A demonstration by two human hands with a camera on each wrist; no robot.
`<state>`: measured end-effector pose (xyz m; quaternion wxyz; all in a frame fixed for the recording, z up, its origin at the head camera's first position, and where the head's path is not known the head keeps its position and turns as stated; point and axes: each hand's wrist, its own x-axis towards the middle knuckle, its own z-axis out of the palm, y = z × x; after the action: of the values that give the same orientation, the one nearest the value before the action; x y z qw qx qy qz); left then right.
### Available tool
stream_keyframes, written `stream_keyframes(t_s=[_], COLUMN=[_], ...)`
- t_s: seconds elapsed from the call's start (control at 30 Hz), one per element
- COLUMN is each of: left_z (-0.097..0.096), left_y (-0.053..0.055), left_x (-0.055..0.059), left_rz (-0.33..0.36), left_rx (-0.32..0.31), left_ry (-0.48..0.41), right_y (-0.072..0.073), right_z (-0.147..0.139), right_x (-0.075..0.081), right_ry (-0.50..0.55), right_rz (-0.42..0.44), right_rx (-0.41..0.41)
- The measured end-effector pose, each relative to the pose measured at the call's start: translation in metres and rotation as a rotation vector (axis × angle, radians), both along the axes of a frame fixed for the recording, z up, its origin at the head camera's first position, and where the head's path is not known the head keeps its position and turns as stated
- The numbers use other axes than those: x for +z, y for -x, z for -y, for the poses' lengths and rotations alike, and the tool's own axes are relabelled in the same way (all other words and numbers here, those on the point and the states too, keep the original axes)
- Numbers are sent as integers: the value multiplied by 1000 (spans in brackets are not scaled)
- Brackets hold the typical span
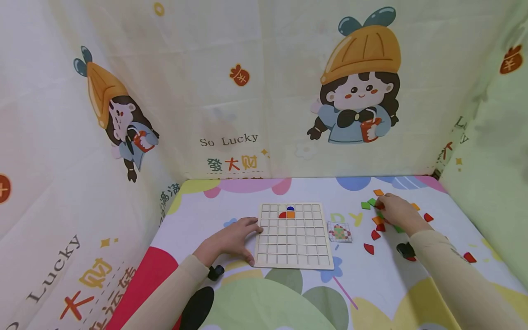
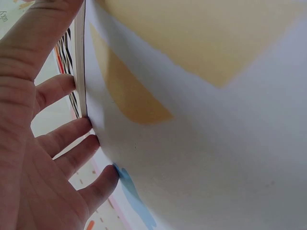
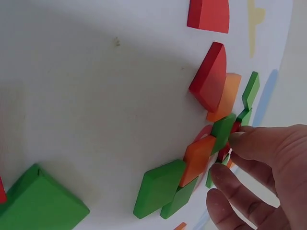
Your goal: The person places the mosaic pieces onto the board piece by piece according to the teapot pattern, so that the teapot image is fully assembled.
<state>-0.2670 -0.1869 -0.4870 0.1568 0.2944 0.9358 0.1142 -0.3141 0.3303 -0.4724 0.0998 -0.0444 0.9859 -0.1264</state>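
A light wooden grid board (image 1: 294, 252) lies on the patterned tablecloth. Near its top are a blue half-round piece (image 1: 290, 208), a red quarter-round piece (image 1: 282, 215) and an orange square piece (image 1: 290, 214). My left hand (image 1: 231, 240) rests at the board's left edge, thumb near the lower corner and fingers spread along the side. Among the loose pieces on the right, my right hand (image 1: 399, 211) pinches a red piece (image 3: 224, 151) between thumb and fingers; its shape is mostly hidden. Green pieces (image 3: 159, 188) and an orange piece (image 3: 197, 159) lie close by.
A small pattern card (image 1: 340, 232) lies just right of the board. Loose red pieces (image 1: 369, 249) are scattered nearer and farther right, one (image 1: 470, 257) under the right forearm's side. Printed cloth walls (image 1: 284, 101) stand behind and at both sides.
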Motion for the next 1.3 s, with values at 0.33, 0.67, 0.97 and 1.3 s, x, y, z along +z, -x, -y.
stream_keyframes(t_s=[0.33, 0.67, 0.97, 1.3], left_z=[-2, -3, -3, -4], left_y=[0, -1, 0, 0], left_x=[0, 2, 1, 1], left_rz=[7, 20, 23, 17], left_rx=[4, 12, 18, 13], left_ry=[2, 4, 7, 7], right_y=[0, 0, 0, 3], right_z=[0, 4, 14, 34], right_x=[-1, 1, 7, 14], right_ry=[15, 105, 151, 266], right_rz=[20, 57, 11, -3], right_rx=[-19, -116, -68, 10])
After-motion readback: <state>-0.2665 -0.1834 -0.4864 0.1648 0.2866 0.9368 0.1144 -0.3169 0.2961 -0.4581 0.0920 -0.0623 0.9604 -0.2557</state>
